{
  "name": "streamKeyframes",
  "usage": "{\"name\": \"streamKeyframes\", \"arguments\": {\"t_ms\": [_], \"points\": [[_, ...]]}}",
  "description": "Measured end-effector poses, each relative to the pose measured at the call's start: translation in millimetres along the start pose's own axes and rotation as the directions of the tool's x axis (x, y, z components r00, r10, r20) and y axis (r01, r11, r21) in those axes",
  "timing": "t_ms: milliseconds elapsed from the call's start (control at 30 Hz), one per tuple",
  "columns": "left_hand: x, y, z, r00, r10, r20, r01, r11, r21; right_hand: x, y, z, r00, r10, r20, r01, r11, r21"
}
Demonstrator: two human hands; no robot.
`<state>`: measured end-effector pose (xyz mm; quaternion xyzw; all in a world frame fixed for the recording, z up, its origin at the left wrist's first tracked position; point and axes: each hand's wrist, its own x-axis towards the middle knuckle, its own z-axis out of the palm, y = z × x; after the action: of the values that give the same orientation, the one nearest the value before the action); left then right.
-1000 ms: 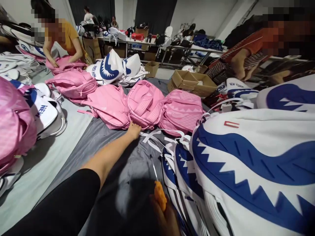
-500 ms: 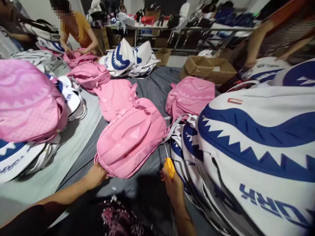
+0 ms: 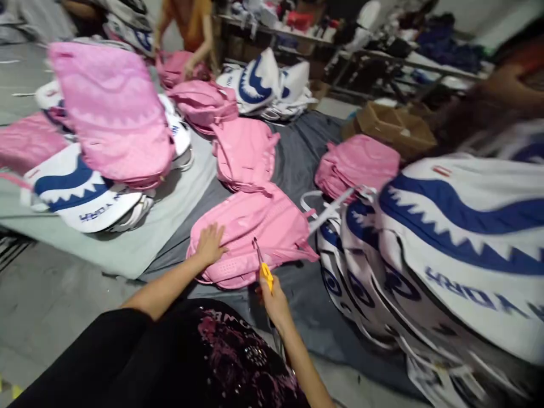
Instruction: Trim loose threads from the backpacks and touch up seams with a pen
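A pink backpack (image 3: 272,218) lies flat on the dark grey cloth in front of me. My left hand (image 3: 209,245) rests on its left end, palm down with the fingers spread. In my right hand (image 3: 274,297), at the near edge of the bag, is a yellow-handled tool (image 3: 266,274) with a thin metal shaft. The shaft points away from me over the bag, and its dark tip is at or just above the pink fabric; contact cannot be made out. What looks like a cord runs down below that hand.
White-and-blue backpacks (image 3: 467,226) stand stacked close on my right. Another pink backpack (image 3: 357,164) lies before an open cardboard box (image 3: 391,124). On the left, a pink backpack (image 3: 114,107) tops a pile. A co-worker in orange (image 3: 187,28) handles pink bags at the far end.
My left hand has gone from gripping the bag's near corner to lying flat on it. The bag's lie has changed, and the tool has moved left over it. My view has shifted.
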<state>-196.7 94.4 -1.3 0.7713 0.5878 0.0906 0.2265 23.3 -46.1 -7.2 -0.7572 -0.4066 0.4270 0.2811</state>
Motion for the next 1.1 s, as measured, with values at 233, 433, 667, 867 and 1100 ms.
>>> {"name": "streamKeyframes", "arguments": {"t_ms": [233, 433, 667, 867, 1100], "points": [[-44, -80, -4.6, 1.000, -0.023, 0.013, 0.025, 0.961, -0.275, -16, 7, -11, 0.997, 0.079, -0.025, -0.073, 0.982, 0.177], [-33, -108, -46.4, 0.990, -0.102, -0.095, 0.043, 0.873, -0.485, -29, -45, -6, 0.998, 0.040, 0.051, -0.046, 0.989, 0.137], [-34, -104, -38.7, 0.979, 0.199, -0.047, -0.202, 0.978, -0.058, 12, -94, -25, 0.999, 0.019, 0.032, -0.010, 0.961, -0.275], [-41, -131, -44.3, 0.998, -0.044, -0.033, 0.030, 0.942, -0.333, 29, -104, -24, 0.997, -0.034, 0.070, 0.050, 0.968, -0.244], [-17, -122, -40.7, 0.782, -0.320, 0.535, 0.618, 0.289, -0.731, 54, -125, -39, 0.999, 0.016, -0.029, -0.023, 0.965, -0.263]]}}
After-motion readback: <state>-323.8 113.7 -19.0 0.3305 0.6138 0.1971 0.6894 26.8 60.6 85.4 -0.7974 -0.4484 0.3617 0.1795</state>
